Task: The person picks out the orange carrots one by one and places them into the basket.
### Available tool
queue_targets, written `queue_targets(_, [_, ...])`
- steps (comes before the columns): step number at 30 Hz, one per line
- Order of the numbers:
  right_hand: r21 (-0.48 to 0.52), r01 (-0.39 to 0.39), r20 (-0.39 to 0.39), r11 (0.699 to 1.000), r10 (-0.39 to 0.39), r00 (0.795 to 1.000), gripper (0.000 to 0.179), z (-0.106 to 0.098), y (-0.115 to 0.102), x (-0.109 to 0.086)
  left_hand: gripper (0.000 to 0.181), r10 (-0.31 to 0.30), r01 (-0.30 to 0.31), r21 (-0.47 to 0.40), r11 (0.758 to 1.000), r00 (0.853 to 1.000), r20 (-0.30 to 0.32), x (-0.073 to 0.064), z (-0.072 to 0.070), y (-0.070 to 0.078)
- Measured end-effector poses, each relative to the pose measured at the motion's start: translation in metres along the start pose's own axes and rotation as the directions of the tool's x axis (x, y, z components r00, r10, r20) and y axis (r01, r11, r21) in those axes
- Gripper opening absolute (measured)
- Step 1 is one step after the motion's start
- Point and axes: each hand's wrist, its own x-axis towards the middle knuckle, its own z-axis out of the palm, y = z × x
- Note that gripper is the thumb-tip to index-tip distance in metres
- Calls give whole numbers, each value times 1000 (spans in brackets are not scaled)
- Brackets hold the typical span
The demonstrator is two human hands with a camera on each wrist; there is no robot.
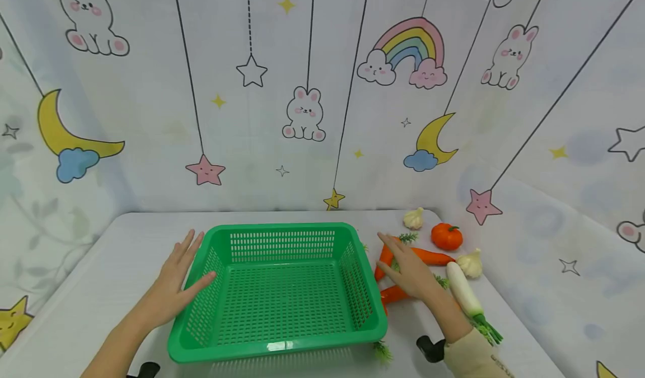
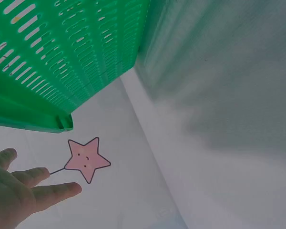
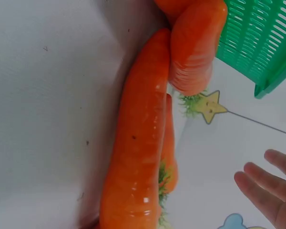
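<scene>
A green plastic basket [image 1: 277, 346] with slotted walls stands in the middle of the head view, its bottom bare. At its left side my left hand [image 1: 168, 288] has its fingers spread, the thumb overlapping the rim in this view. The left wrist view shows those fingertips [image 2: 69, 190] just off the basket's edge. To the right of the basket, my right hand [image 1: 410, 269] holds nothing and hovers over several orange carrots [image 1: 433, 256], fingers apart. One large carrot [image 3: 136, 138] fills the middle of the right wrist view, partly hiding others behind it.
Right of my right hand lie a white radish [image 1: 462, 288] with green leaves, a garlic bulb [image 1: 471, 264] and a small orange pumpkin [image 1: 446, 237]. Another garlic bulb [image 1: 414, 219] sits at the back edge. Leafy greens [image 1: 383, 352] poke out by the basket's front right corner.
</scene>
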Motion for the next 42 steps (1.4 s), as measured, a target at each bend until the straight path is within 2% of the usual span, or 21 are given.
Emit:
queue_targets(5, [68,-45,46,997,42,998,61,5,2,-2,79,7,-8,-60,998,1000,-12,-2,5,-1])
queue_targets(12, [142,-6,56,990,-2,998,60,15,7,-2,78,7,-10,-109,994,999,-31,-3,9,-3])
queue_targets(20, [247,-37,130,968,5,992,60,26,11,0,76,-19,14,-202,979,999,-26,-3,14,-6])
queue_targets(28, [262,-34,166,964,-11,986,61,32,10,3,76,-47,41,-268,963,999,-13,-2,17,-8])
queue_targets(34, [332,-37,222,943,-40,974,63,38,14,4,78,-86,86,-309,947,996,12,-2,19,-10])
queue_targets(38, [340,-25,235,940,-59,970,62,42,17,5,78,-106,108,-321,941,994,25,-2,22,-11])
queue_targets(42, [355,-27,249,935,-66,966,65,45,19,7,78,-102,105,-318,942,994,29,-2,24,-12])
